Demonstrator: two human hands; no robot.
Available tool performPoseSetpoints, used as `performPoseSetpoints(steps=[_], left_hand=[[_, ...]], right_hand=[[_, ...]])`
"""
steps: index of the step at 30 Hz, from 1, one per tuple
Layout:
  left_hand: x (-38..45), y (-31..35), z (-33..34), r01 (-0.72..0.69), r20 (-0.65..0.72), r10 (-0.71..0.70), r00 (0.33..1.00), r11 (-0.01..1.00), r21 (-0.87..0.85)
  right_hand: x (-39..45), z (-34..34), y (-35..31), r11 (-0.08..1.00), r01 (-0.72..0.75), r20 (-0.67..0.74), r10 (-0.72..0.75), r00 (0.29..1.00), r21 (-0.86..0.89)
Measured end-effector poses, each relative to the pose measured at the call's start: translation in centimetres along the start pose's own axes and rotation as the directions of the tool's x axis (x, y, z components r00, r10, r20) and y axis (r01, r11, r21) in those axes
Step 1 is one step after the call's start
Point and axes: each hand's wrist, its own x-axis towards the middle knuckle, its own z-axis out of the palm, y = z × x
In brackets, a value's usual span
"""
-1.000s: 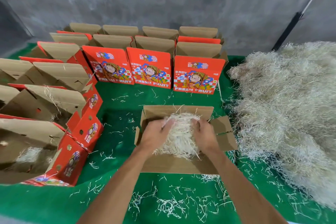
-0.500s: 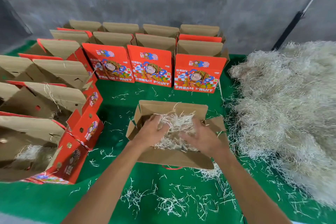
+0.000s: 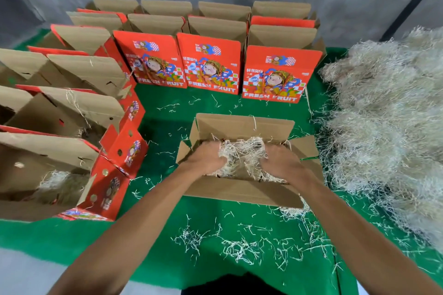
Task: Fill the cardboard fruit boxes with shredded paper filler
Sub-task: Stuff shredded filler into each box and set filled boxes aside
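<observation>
We have both hands down in the open box (image 3: 239,190) at centre of the green counter (image 3: 167,108). Our left hand (image 3: 206,158) sits at the box's 9 o'clock side, grip curled into the shredded paper (image 3: 242,151); our right hand (image 3: 281,161) at 3 o'clock, grip also bunched on the same wad. Exact finger positions are hidden by the strands. The filler lies inside the box, between our hands. A big filler pile (image 3: 388,122) is at 3 o'clock of the box, just beside it. A row of red printed boxes (image 3: 208,64) stands at 12 o'clock, more open boxes (image 3: 72,112) at 9 o'clock, the nearest holding some filler. Loose strands (image 3: 239,244) are scattered at 6 o'clock.
</observation>
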Motion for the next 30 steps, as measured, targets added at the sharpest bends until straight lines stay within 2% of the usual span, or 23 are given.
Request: performPoseSetpoints(steps=[2,4,7,9,10,11,12,14,16,19,21,23,25,27,30], left_hand=[[0.0,-0.3,-1.1,-0.087,-0.122,0.105,0.987,0.985,0.149],[0.1,-0.5,-1.7,-0.148,-0.154,0.194,0.969,0.953,0.266],[-0.1,-0.5,-1.7,-0.212,0.011,0.225,0.974,0.897,0.388],[-0.7,-0.8,-2.0,-0.218,0.087,0.202,0.976,0.931,0.294],[-1.0,-1.0,-2.5,-0.209,0.076,0.197,0.977,0.956,0.207],[-1.2,-1.1,-3.0,-0.214,0.016,0.214,0.977,0.966,0.148],[-1.3,-1.2,-3.7,-0.221,-0.072,0.235,0.969,0.962,0.160],[-1.6,-0.7,-4.7,-0.166,-0.232,0.255,0.939,0.925,0.343],[-1.9,0.1,-5.2,-0.028,-0.311,0.203,0.928,0.874,0.486],[-2.3,1.8,-5.0,0.109,-0.327,0.075,0.942,0.853,0.510],[-2.0,2.4,-4.2,0.096,-0.342,0.087,0.936,0.869,0.485],[-1.5,2.6,-3.3,0.002,-0.298,0.154,0.942,0.887,0.462],[-0.3,2.4,-2.2,-0.154,-0.184,0.263,0.947,0.874,0.460],[1.2,2.1,-1.2,-0.319,0.010,0.348,0.937,0.847,0.424],[3.3,1.4,0.2,-0.397,0.274,0.302,0.913,0.815,0.422]], right_hand=[[0.1,-0.3,0.5,0.998,0.010,-0.029,-0.012,1.000,-0.064],[0.2,-0.5,0.8,0.980,0.028,-0.061,-0.041,0.997,-0.196],[0.4,-0.6,0.5,0.934,0.090,0.013,-0.091,0.996,-0.345],[0.5,-1.1,0.0,0.942,0.118,0.058,-0.105,0.993,-0.315],[0.5,-1.6,-0.2,0.950,0.121,0.053,-0.111,0.992,-0.288],[0.5,-2.3,-0.4,0.953,0.123,0.025,-0.121,0.992,-0.276],[0.6,-3.1,-0.6,0.944,0.142,-0.021,-0.155,0.988,-0.298],[0.9,-4.0,-1.0,0.939,0.187,-0.088,-0.221,0.971,-0.290],[1.2,-3.9,-1.8,0.960,0.220,-0.036,-0.229,0.973,-0.173],[2.2,-1.4,-2.6,0.972,0.212,0.189,-0.190,0.964,-0.105],[3.0,0.6,-2.4,0.977,0.208,0.248,-0.192,0.950,-0.043],[4.2,2.3,-2.4,0.981,0.191,0.273,-0.188,0.943,0.016],[5.1,3.8,-2.1,0.994,0.110,0.334,-0.105,0.937,0.004],[5.5,5.6,-1.4,0.998,0.065,0.358,-0.052,0.932,-0.025],[6.1,7.1,-1.3,0.989,0.123,0.346,-0.089,0.934,-0.078]])
